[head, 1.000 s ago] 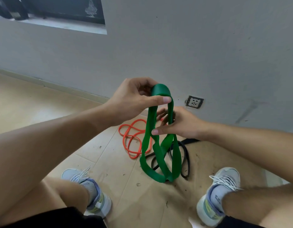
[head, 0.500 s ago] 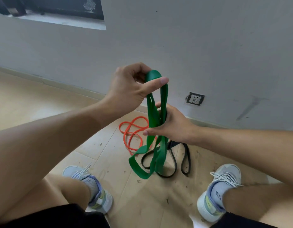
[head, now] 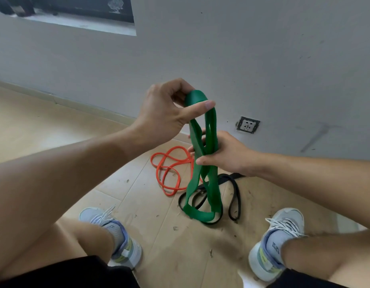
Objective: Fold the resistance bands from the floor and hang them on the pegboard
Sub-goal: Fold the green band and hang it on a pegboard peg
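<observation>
A wide green resistance band (head: pixel 202 183) hangs doubled in front of me, its lower loops reaching down to the floor. My left hand (head: pixel 167 113) pinches the band's top fold between thumb and fingers. Lower down, my right hand (head: pixel 225 154) grips the gathered strands at mid-height. On the floor behind the green band lie an orange band (head: pixel 169 173) in loose coils and a black band (head: pixel 235 196) beside it to the right. No pegboard shows in this view.
I crouch over a light wood floor (head: pixel 138 204) strewn with small debris, my two grey sneakers (head: pixel 117 233) (head: pixel 277 242) either side of the bands. A grey wall (head: pixel 263 59) with a socket (head: pixel 248 124) stands close ahead.
The green band's lower loops have swung right and hang more evenly and straighter. Both hands keep their hold, with the right hand's grip a little lower on the strands.
</observation>
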Demonstrator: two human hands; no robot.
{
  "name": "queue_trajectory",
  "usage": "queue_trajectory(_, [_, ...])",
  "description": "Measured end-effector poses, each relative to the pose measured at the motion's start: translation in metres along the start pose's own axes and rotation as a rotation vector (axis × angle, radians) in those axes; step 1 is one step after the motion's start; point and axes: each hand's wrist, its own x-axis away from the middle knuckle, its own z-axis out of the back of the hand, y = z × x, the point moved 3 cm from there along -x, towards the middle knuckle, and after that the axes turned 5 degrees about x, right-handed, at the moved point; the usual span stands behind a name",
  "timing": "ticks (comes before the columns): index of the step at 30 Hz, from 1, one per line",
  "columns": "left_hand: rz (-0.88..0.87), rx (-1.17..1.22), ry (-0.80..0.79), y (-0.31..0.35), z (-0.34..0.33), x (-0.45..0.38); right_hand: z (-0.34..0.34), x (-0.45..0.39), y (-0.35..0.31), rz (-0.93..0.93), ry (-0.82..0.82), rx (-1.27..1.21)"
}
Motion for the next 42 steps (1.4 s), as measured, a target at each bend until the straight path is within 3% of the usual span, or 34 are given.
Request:
queue_trajectory(6, [0.204,0.346,0.063,-0.009,0.022,-0.011,0.02,-0.001,0.002,-0.016,0.121,-0.081])
queue_trajectory(11, [0.293,0.382,-0.006,-0.023,0.017,-0.007,-0.005,-0.003,0.022,-0.1,-0.079,0.125])
queue_trajectory(16, [0.308,0.377,0.009,-0.046,0.036,-0.018,0.017,-0.011,0.019,-0.082,0.141,0.22])
queue_trajectory(22, [0.456,-0.267,-0.597,-0.085,0.066,-0.003,0.048,0.007,-0.006,0.022,0.255,0.273])
queue_trajectory(24, [0.45,-0.45,-0.699,-0.091,0.055,0.004,0.041,0.01,-0.015,0.074,0.235,0.351])
queue_trajectory(33, [0.188,-0.457,-0.685,-0.041,-0.028,0.01,0.015,0.008,-0.042,0.187,0.17,0.353])
queue_trajectory(42, [0.213,-0.578,-0.689,-0.037,-0.021,0.006,0.012,0.003,-0.012,0.019,-0.002,0.302])
